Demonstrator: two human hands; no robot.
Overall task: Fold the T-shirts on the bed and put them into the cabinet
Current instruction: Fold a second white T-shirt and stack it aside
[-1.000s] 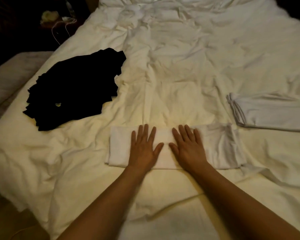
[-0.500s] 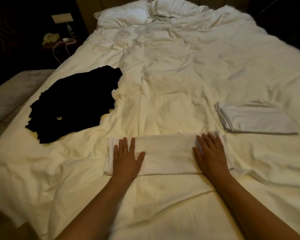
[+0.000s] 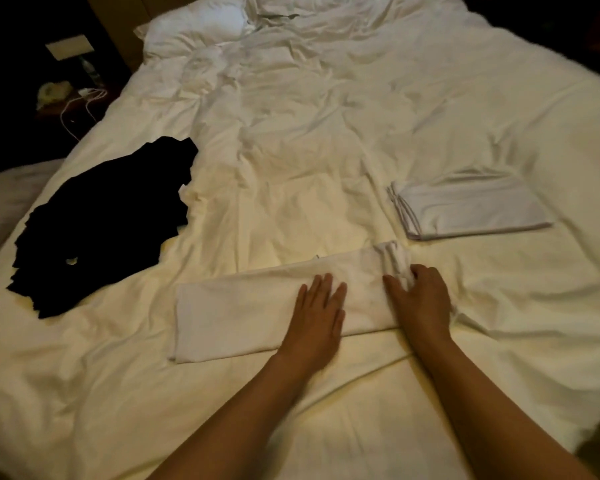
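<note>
A white T-shirt (image 3: 243, 310), folded into a long strip, lies across the near part of the bed (image 3: 309, 150). My left hand (image 3: 317, 311) lies flat on the strip near its middle, fingers straight. My right hand (image 3: 420, 299) grips the strip's right end, fingers curled into the bunched cloth, which is lifted a little. A folded white T-shirt (image 3: 471, 209) rests to the right, beyond my right hand. A pile of black T-shirts (image 3: 104, 226) lies spread at the left of the bed.
Rumpled white bedding covers the whole bed, with pillows (image 3: 201, 26) at the head. A dark bedside table (image 3: 70, 95) with a white cable and small items stands at the far left. No cabinet is in view.
My left hand slid from the strip's left end to its middle. My right hand went from flat pressing to gripping the right end, bunching and lifting it.
</note>
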